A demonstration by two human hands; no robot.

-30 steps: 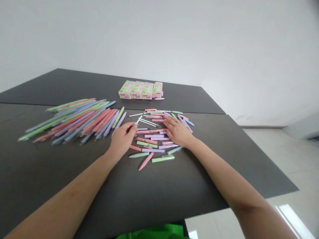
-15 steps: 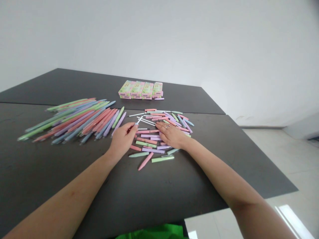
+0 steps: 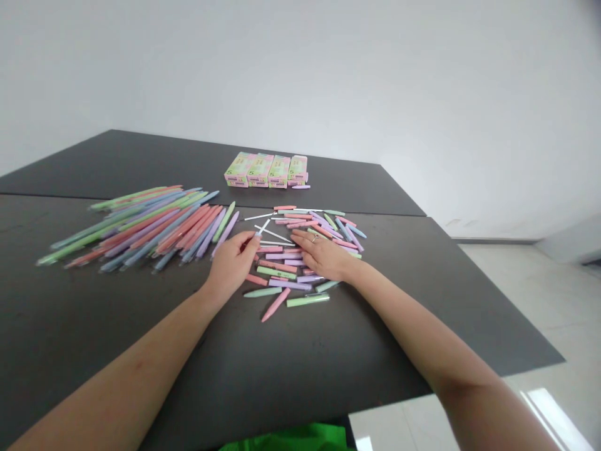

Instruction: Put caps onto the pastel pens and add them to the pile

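Between the thumb and forefinger of my left hand (image 3: 232, 260) is a slim white pen refill (image 3: 265, 225), its upper part sticking out. My right hand (image 3: 326, 255) lies flat, palm down, over a heap of loose pen parts, a ring on one finger. Its fingertips are close to more white refills (image 3: 277, 234) lying crosswise on the table. What is under the palm is hidden. Around both hands lie pastel caps and barrels, among them a green cap (image 3: 308, 300), a pink barrel (image 3: 276, 305) and a purple piece (image 3: 290, 285).
To the left spreads a big pile of pastel pens (image 3: 154, 228) in green, blue, pink and purple. Several pink-and-green boxes (image 3: 259, 170) stand in a row at the back, a purple piece (image 3: 301, 186) beside them. The dark table (image 3: 300, 363) has a seam across it; behind is a white wall.
Both hands stay almost in place, the left still pinching the refill. My right fingers have shifted slightly left, and a white refill near them lies at a changed angle.
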